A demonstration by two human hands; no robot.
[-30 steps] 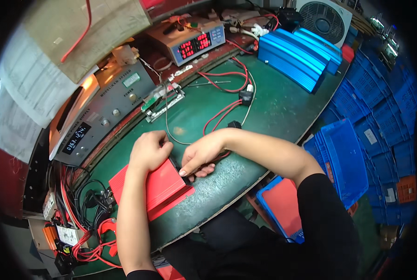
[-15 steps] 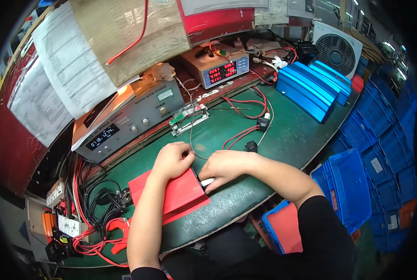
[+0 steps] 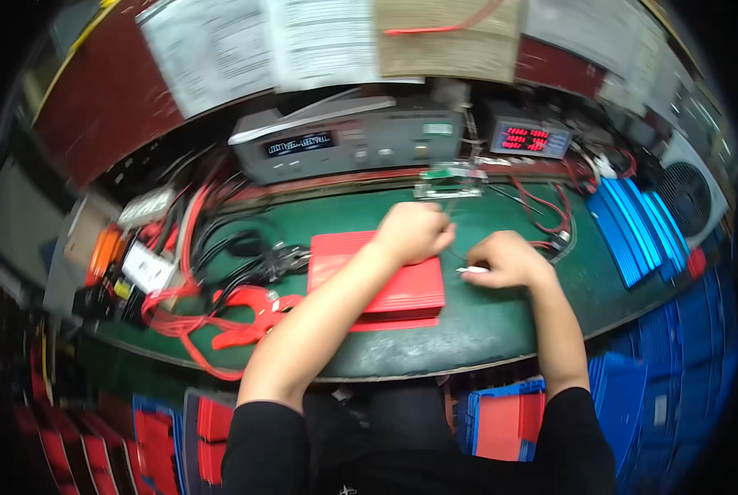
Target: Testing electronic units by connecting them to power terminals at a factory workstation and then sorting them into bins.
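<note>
A red ribbed metal case (image 3: 406, 290) lies flat on the green bench top, with red material showing under its near edge. My left hand (image 3: 417, 233) is curled over the case's far right corner, fingers closed; whatever they hold is hidden. To the right of the case, and apart from it, my right hand (image 3: 505, 260) grips a small white plug-like piece (image 3: 472, 270) between thumb and fingers. Its exact kind is blurred. A thin cord runs on the bench between my two hands.
Red clamps (image 3: 257, 312) and black cables (image 3: 237, 239) lie left of the case. A grey power supply (image 3: 385, 136) and a red-lit meter (image 3: 534, 140) stand behind. Blue ribbed cases (image 3: 624, 235) sit at the right. Below the bench are bins (image 3: 509, 412) with red parts.
The view has swung left and blurred. My right hand, with the white piece, has drawn away from the case's right end. My left hand stays at the case.
</note>
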